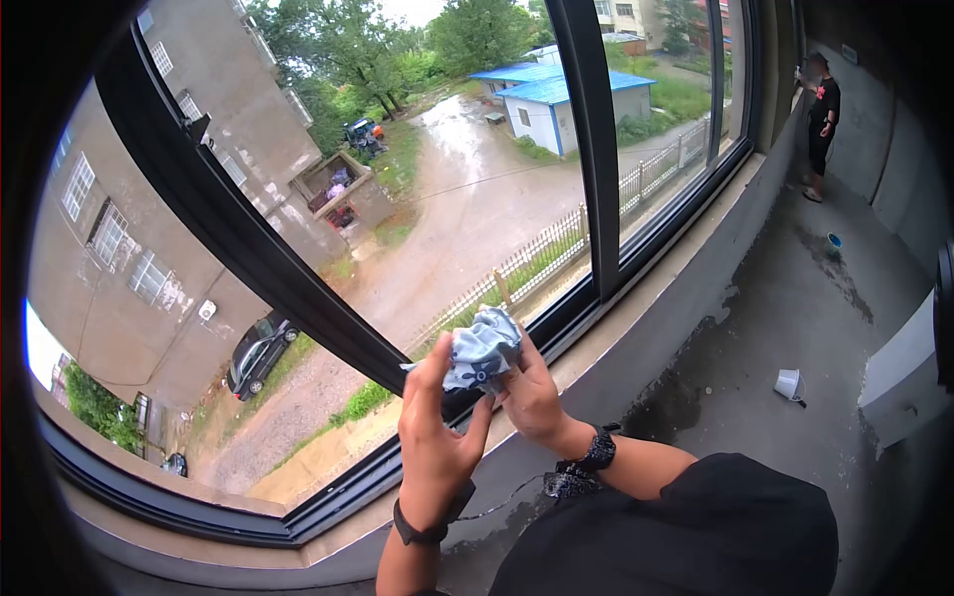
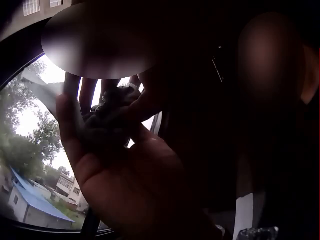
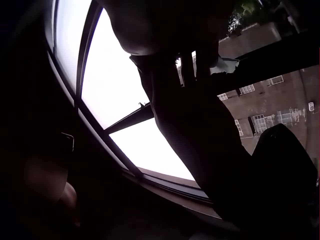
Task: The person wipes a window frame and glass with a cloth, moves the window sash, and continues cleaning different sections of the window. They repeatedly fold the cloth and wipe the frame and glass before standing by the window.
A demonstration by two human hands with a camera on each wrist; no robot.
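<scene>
A pale blue cloth with a darker pattern (image 1: pixel 482 350) is bunched up between both hands, raised in front of the body beside the black window frame (image 1: pixel 260 243). The left hand (image 1: pixel 434 452) has its grip closed on the near side, fingers up along one edge and thumb underneath, while the right hand (image 1: pixel 537 399) pinches the other side. Holding it from two sides probably keeps the loose folds gathered, so that the cloth can be turned or squeezed into a compact wad (the wrist views are too dark to show how each fingertip sits). Whether the cloth touches the frame cannot be told, as it merely overlaps it from above. Keeping it at the window likely saves reaching if the frame or glass is to be wiped. A white bucket (image 1: pixel 790 384) is on the floor (image 1: pixel 730 417), well apart from the hands, perhaps set there to leave the space by the window free; dark, wet-looking patches mark the floor nearby.
</scene>
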